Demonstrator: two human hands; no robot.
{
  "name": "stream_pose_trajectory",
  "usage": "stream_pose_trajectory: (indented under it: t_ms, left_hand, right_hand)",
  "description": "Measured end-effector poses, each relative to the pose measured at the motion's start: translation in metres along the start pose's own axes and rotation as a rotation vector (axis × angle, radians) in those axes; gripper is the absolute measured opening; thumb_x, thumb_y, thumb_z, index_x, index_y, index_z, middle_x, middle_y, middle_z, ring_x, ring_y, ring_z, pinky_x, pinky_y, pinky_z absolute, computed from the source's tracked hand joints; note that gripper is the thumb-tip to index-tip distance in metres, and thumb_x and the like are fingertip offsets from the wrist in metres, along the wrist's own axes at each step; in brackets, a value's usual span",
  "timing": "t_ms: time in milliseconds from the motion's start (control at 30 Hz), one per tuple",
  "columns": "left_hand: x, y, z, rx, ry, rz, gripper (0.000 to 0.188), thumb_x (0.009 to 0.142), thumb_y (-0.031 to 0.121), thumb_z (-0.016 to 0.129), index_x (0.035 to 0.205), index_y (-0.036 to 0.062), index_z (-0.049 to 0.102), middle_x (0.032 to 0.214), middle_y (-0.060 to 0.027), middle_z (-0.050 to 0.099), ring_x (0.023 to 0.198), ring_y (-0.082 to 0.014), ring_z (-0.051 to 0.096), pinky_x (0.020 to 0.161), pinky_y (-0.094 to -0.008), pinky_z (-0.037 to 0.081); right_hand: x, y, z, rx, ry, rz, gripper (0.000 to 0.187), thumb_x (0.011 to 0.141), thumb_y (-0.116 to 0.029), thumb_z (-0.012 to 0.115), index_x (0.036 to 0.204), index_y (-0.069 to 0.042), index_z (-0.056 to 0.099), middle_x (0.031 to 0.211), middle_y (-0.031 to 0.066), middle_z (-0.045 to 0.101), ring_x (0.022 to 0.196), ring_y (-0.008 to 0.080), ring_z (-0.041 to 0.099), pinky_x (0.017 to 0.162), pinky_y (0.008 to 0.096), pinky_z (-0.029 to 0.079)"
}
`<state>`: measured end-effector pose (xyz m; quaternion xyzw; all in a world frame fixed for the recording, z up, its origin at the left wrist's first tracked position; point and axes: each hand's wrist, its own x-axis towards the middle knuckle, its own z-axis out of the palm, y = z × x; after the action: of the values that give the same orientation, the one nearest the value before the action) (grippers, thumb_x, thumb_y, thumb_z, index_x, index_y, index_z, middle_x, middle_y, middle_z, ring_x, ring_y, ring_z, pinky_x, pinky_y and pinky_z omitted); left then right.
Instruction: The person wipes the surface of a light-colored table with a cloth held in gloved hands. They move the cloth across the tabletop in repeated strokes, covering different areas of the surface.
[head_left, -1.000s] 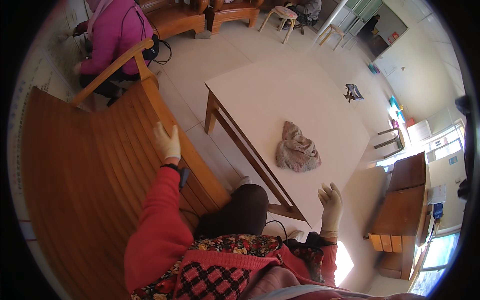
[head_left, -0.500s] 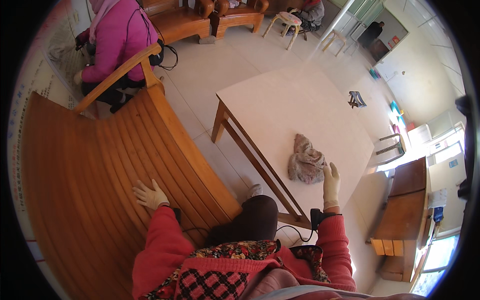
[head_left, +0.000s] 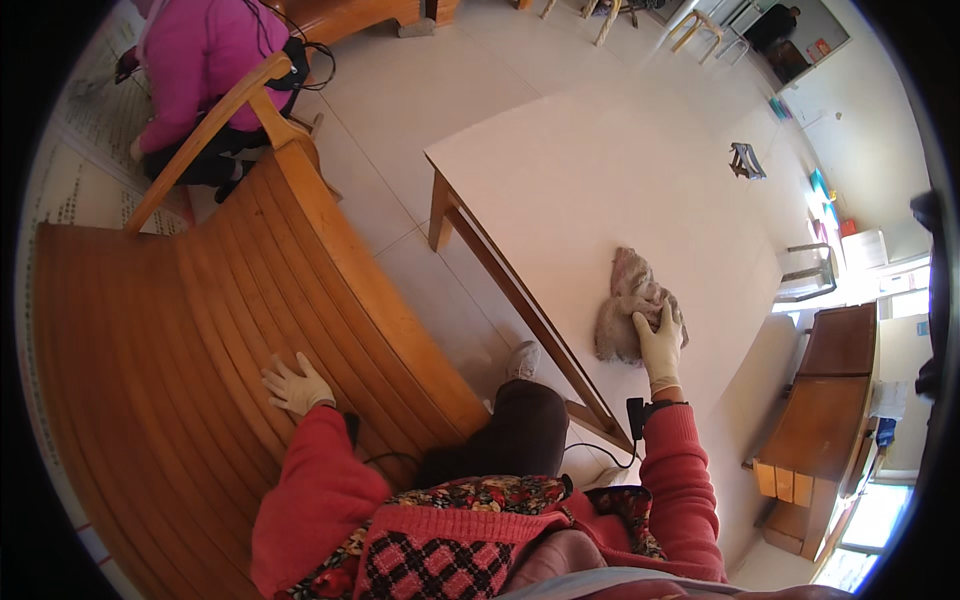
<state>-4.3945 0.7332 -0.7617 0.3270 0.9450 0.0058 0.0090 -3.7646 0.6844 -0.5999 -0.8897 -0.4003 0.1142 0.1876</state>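
A crumpled grey-brown cloth [head_left: 624, 318] lies on the pale table [head_left: 540, 170]. My right hand [head_left: 661, 350], in a cream glove, is on the cloth's right side, with its fingers curled into the folds. The part under the fingers is hidden. On the slatted wooden bench [head_left: 290, 290] to the left, my left hand [head_left: 297, 386] rests palm down, gloved as well, its fingers spread and nothing in them.
At the upper left, a person in a pink jacket [head_left: 205, 70] crouches behind the bench's armrest [head_left: 210, 140]. A folding stool [head_left: 745, 161] stands beyond the table. A wooden cabinet [head_left: 810, 440] is at the right. Further stools [head_left: 697, 32] and another person [head_left: 772, 28] are far off.
My right hand has gone from beside the cloth onto it and taken hold. My left hand stays on the bench. The whole view has shifted a little.
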Motion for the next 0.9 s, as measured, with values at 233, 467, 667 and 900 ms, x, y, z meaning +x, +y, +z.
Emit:
stream_pose_trajectory:
  t_ms: [233, 467, 667, 900]
  left_hand:
    - [0.004, -0.004, 0.016, 0.082, -0.008, -0.010, 0.074, 0.109, 0.070, 0.027, 0.169, 0.0264, 0.027, 0.178, -0.0110, 0.017, 0.164, -0.0297, 0.015, 0.131, -0.0550, 0.012]
    - [-0.006, -0.003, 0.015, 0.044, 0.073, 0.015, 0.073, 0.108, 0.069, 0.032, 0.166, 0.0247, 0.032, 0.177, -0.0127, 0.021, 0.163, -0.0310, 0.018, 0.130, -0.0587, 0.014]
    - [-0.011, -0.001, 0.012, 0.049, 0.059, -0.013, 0.074, 0.108, 0.070, 0.031, 0.167, 0.0262, 0.032, 0.177, -0.0111, 0.022, 0.163, -0.0301, 0.019, 0.129, -0.0597, 0.015]
    - [-0.005, 0.002, 0.017, 0.088, 0.031, -0.043, 0.073, 0.108, 0.071, 0.031, 0.167, 0.0282, 0.031, 0.177, -0.0098, 0.022, 0.162, -0.0294, 0.021, 0.130, -0.0571, 0.016]
  right_hand:
    - [0.006, -0.001, 0.002, -0.071, 0.022, -0.001, 0.083, 0.089, -0.039, 0.078, 0.156, -0.001, 0.048, 0.162, 0.0269, 0.043, 0.148, 0.0441, 0.043, 0.121, 0.0488, 0.038]
    - [-0.014, -0.016, 0.012, -0.237, 0.034, 0.049, 0.080, 0.091, -0.043, 0.074, 0.158, -0.008, 0.048, 0.166, 0.0278, 0.036, 0.151, 0.0495, 0.035, 0.123, 0.0554, 0.034]
    - [-0.015, -0.083, 0.031, -0.200, -0.026, -0.227, 0.072, 0.090, -0.039, 0.074, 0.153, -0.011, 0.054, 0.167, 0.0267, 0.033, 0.153, 0.0505, 0.030, 0.123, 0.0658, 0.026]
    - [0.060, -0.167, 0.067, -0.202, -0.100, -0.516, 0.059, 0.092, -0.023, 0.069, 0.149, -0.020, 0.058, 0.163, 0.0180, 0.042, 0.152, 0.0463, 0.034, 0.122, 0.0690, 0.025]
